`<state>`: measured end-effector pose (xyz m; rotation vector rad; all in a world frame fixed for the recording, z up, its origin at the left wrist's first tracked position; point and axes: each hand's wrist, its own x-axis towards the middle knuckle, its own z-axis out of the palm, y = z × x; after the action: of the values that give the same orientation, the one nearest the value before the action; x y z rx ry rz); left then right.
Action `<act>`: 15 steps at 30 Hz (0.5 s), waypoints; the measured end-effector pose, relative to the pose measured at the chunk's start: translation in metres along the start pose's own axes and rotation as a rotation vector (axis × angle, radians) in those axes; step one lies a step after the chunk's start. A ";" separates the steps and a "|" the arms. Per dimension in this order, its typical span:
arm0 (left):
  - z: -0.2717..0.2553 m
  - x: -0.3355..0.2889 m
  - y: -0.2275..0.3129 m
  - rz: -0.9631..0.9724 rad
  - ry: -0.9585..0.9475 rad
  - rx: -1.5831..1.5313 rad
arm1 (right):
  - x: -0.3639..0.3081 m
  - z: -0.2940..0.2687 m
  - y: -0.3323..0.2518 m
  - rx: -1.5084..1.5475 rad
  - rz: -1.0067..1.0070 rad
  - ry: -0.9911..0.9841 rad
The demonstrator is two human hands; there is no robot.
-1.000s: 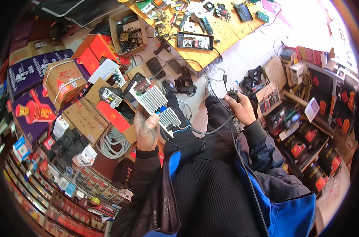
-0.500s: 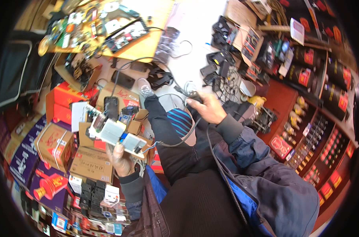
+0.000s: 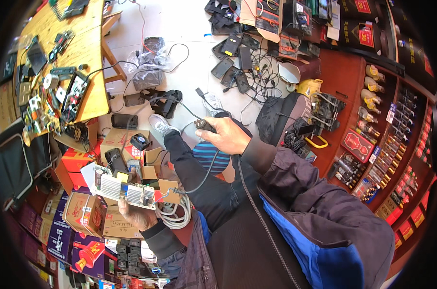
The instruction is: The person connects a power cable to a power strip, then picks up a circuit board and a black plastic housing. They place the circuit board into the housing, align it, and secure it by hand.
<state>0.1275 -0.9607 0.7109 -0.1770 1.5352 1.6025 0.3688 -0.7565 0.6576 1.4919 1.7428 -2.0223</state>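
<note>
My left hand [image 3: 137, 217] grips the lower edge of a circuit board [image 3: 148, 193] with silver heat sinks and a yellow-topped part. Thin wires at the board's right end join a grey cable [image 3: 199, 185], which curves up toward my right hand [image 3: 228, 137]. That hand is closed round a black plug [image 3: 202, 126], its end pointing left, above my knees. Just beyond the board lies a black oblong device [image 3: 116, 161] among cardboard boxes. A coil of pale cable [image 3: 178, 215] hangs beside the board, near my left sleeve.
A yellow wooden table [image 3: 91, 53] at the far left bears loose boards and parts. Black adapters and tangled cords [image 3: 266, 82] lie on the pale floor ahead. Cartons [image 3: 85, 213] are stacked at my left. A reddish-brown shelf cabinet [image 3: 341, 91] with small bottles stands at right.
The view has swung, so the table sits further left and the shelves show more. Both hands keep their holds; the board now lies more level, and the plug points left.
</note>
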 end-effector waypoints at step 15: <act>0.003 0.101 -0.071 -0.107 -0.194 -0.019 | 0.035 0.027 0.102 0.130 0.111 0.318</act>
<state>0.1152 -0.9206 0.5953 -0.1086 1.3404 1.5045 0.3968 -0.7958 0.5571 1.9981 1.6074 -1.9636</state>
